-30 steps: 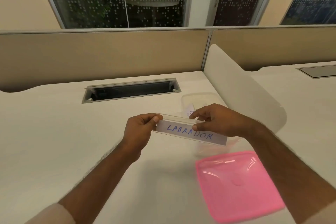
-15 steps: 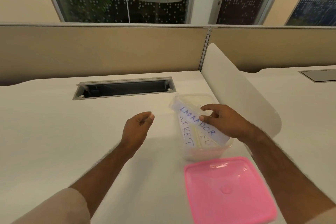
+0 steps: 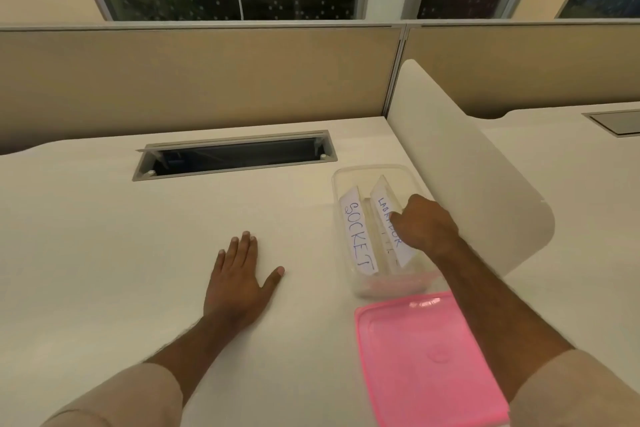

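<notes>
A clear plastic box stands on the white desk, right of centre. Inside it lean two clear name holders with handwritten cards: one reads SOCKET, the other LABRADOR. My right hand reaches into the box with curled fingers on the LABRADOR holder; whether the fingers grip it or only push it is hidden by the hand. My left hand lies flat on the desk, fingers straight, well left of the box. The pink lid lies on the desk just in front of the box.
An open cable slot is sunk into the desk behind my left hand. A white curved divider rises right beside the box. Beige partition panels close off the back of the desk.
Both hands held the LABRADOR holder in front of me. My left hand let go and settled flat on the desk, while my right hand carried the holder into the box beside the SOCKET card.
</notes>
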`<state>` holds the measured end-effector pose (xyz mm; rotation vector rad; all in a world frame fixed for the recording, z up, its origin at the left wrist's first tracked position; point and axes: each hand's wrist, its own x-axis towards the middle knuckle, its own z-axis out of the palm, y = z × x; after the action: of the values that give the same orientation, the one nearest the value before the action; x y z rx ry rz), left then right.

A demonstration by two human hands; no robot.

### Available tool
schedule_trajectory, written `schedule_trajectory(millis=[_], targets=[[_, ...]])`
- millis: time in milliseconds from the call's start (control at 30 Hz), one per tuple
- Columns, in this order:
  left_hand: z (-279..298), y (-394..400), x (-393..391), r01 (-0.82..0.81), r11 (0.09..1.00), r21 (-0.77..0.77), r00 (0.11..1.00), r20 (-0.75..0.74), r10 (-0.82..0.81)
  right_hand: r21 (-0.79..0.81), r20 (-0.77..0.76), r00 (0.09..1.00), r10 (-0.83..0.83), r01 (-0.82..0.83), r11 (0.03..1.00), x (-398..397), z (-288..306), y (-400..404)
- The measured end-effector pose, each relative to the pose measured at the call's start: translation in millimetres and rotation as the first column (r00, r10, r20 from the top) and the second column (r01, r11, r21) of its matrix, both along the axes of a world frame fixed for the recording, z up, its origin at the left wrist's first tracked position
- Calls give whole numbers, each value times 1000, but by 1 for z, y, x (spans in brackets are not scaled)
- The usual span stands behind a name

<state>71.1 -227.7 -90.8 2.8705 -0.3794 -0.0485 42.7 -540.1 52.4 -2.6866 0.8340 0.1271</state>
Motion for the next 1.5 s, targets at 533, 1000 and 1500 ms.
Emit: schedule_trajectory(millis=[533,1000,1500], targets=[[-2,0,-1,4,1000,-13,1000,31,-4,7,-89,994,-57,58,998,4,-47,10],[15,18,-12,-10,980,-196,1000,-1,10,-279,436,828,353,-248,928,-27,3,84],[87,278,-52,-296,917,-266,921,175,348,-43,349,651,674,-707,705,6,-33,346]])
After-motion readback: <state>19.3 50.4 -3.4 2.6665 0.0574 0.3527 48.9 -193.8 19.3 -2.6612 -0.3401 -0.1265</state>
